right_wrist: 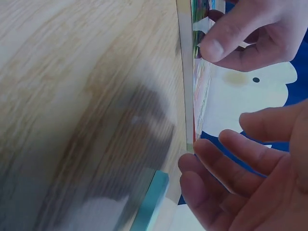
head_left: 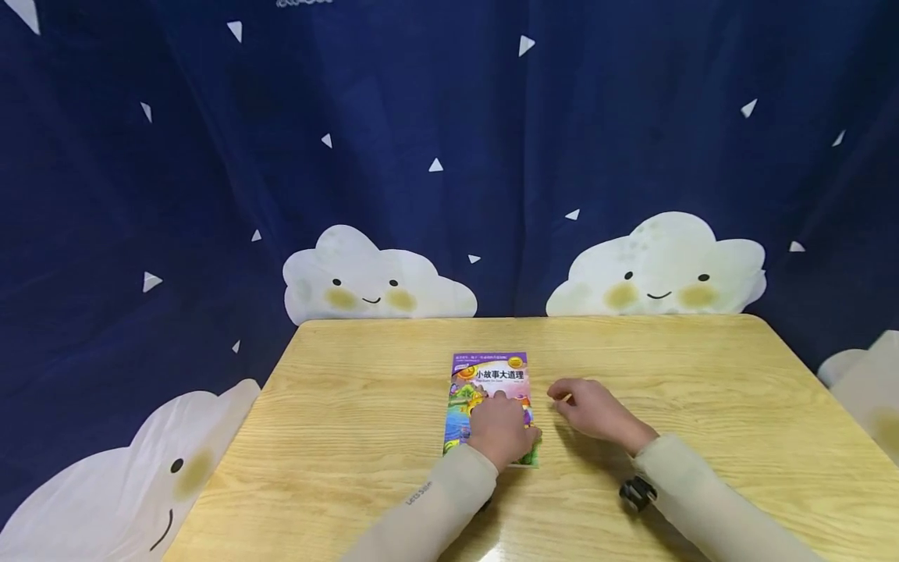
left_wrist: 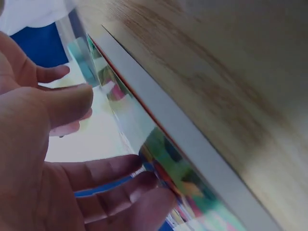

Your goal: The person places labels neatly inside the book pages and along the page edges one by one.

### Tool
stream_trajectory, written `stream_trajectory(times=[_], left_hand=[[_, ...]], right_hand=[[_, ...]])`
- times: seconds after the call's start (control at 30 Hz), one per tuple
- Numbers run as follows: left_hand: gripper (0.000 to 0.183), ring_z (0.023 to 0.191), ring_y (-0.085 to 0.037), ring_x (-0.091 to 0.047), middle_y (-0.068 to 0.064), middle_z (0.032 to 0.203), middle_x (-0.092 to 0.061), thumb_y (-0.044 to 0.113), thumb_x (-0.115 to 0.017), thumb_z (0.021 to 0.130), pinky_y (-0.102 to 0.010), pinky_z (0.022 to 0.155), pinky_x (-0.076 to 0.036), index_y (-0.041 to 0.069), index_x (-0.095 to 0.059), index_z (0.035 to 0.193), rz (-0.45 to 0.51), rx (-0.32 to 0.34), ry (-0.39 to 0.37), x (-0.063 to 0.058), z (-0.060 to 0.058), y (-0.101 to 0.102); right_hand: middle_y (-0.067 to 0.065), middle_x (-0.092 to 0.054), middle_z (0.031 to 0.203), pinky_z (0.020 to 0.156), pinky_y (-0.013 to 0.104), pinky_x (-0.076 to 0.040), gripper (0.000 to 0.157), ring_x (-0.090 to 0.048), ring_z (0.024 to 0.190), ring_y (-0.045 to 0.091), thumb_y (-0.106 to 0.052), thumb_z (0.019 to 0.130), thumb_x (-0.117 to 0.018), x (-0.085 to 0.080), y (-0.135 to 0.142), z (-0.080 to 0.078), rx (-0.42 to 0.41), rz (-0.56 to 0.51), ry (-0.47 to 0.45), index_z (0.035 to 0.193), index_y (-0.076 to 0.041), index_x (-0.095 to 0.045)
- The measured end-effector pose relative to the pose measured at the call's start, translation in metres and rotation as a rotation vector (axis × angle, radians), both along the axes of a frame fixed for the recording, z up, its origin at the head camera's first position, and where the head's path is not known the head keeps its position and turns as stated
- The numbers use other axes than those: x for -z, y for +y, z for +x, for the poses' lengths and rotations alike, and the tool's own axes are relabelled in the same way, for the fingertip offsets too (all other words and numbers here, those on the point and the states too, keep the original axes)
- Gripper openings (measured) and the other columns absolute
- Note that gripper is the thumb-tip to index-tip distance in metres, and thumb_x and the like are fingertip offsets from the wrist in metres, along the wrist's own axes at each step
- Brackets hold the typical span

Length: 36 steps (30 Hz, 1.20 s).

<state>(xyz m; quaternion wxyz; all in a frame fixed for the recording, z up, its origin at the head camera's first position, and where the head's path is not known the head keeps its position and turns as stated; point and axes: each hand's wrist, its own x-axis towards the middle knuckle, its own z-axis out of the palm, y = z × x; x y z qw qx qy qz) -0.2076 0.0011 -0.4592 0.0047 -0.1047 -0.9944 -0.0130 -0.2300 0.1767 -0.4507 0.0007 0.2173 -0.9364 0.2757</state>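
A thick children's book (head_left: 460,390) with a purple-topped, colourful cover and Chinese title lies flat on the table. My left hand (head_left: 500,429) rests over its lower right part, hiding much of the picture. In the left wrist view, bent fingertips (left_wrist: 156,207) of that hand touch the glossy cover beside the pale page edges, and nothing shows in its grasp. Just right of the book, apart from it, my right hand (head_left: 593,410) hovers above the table with loosely curved fingers. The right wrist view shows this right hand (right_wrist: 255,178) holding nothing.
The light wooden table (head_left: 351,406) ends at a dark blue curtain (head_left: 393,94) printed with white clouds and triangles. A teal straight-edged thing (right_wrist: 151,199) appears near my right fingers; its kind cannot be told. A black device (head_left: 637,493) sits at my right wrist.
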Motion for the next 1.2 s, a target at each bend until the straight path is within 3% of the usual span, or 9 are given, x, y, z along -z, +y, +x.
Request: stream_trajectory(times=[0.17,0.37,0.63,0.73,0.87,1.03,1.2], left_hand=[[0.050,0.063,-0.017,-0.060,-0.002,0.080,-0.061,0.065,-0.070,0.079,-0.031,0.050,-0.051,0.016,-0.074,0.073,-0.055,0.012,0.056,0.002,0.004,0.006],[0.046,0.061,-0.016,-0.059,-0.001,0.081,-0.060,0.060,-0.069,0.082,-0.029,0.048,-0.050,0.014,-0.073,0.078,-0.110,0.008,0.074,0.004,0.005,0.012],[0.029,0.061,-0.016,-0.058,-0.002,0.077,-0.062,0.043,-0.074,0.076,-0.029,0.048,-0.049,0.014,-0.071,0.072,-0.033,-0.028,0.088,0.004,0.002,0.018],[0.025,0.063,-0.017,-0.059,-0.003,0.077,-0.062,0.038,-0.074,0.076,-0.029,0.050,-0.049,0.014,-0.070,0.070,0.016,-0.012,0.050,0.001,0.000,0.015],[0.032,0.061,-0.016,-0.055,-0.001,0.073,-0.059,0.037,-0.073,0.078,-0.030,0.051,-0.048,0.015,-0.061,0.059,0.133,0.001,-0.065,-0.004,-0.005,0.007],[0.050,0.050,-0.013,-0.041,0.004,0.054,-0.043,0.040,-0.071,0.081,-0.027,0.049,-0.037,0.017,-0.043,0.046,0.285,0.005,-0.190,-0.010,-0.013,-0.005],[0.052,0.044,-0.011,-0.034,0.007,0.044,-0.032,0.037,-0.066,0.084,-0.026,0.046,-0.030,0.019,-0.039,0.044,0.372,0.037,-0.260,-0.012,-0.018,-0.016]], right_hand=[[0.016,-0.074,0.104,0.079,0.041,-0.058,0.020,-0.071,0.087,0.023,-0.007,0.093,-0.062,0.001,0.005,0.001,0.001,-0.035,0.008,0.109,0.002,-0.070],[0.014,-0.074,0.104,0.079,0.040,-0.058,0.021,-0.070,0.087,0.022,-0.008,0.094,-0.062,-0.001,0.012,0.005,0.024,-0.040,0.011,0.110,0.001,-0.070],[0.013,-0.075,0.101,0.076,0.038,-0.057,0.021,-0.070,0.084,0.021,-0.008,0.093,-0.062,-0.002,0.017,0.009,0.016,-0.046,0.024,0.109,0.002,-0.071],[0.012,-0.074,0.101,0.076,0.038,-0.057,0.022,-0.070,0.085,0.021,-0.010,0.094,-0.061,-0.002,0.020,0.009,0.025,-0.031,0.011,0.111,0.001,-0.070],[0.012,-0.074,0.104,0.077,0.039,-0.057,0.024,-0.070,0.088,0.021,-0.011,0.096,-0.060,-0.003,0.024,0.009,0.042,-0.021,-0.023,0.115,0.000,-0.069],[0.013,-0.074,0.104,0.076,0.038,-0.057,0.024,-0.070,0.087,0.021,-0.011,0.096,-0.060,-0.005,0.028,0.010,0.043,-0.030,-0.046,0.115,0.001,-0.069],[0.015,-0.073,0.106,0.075,0.037,-0.057,0.024,-0.070,0.088,0.023,-0.011,0.097,-0.059,-0.005,0.028,0.012,0.026,-0.041,-0.081,0.115,0.001,-0.068]])
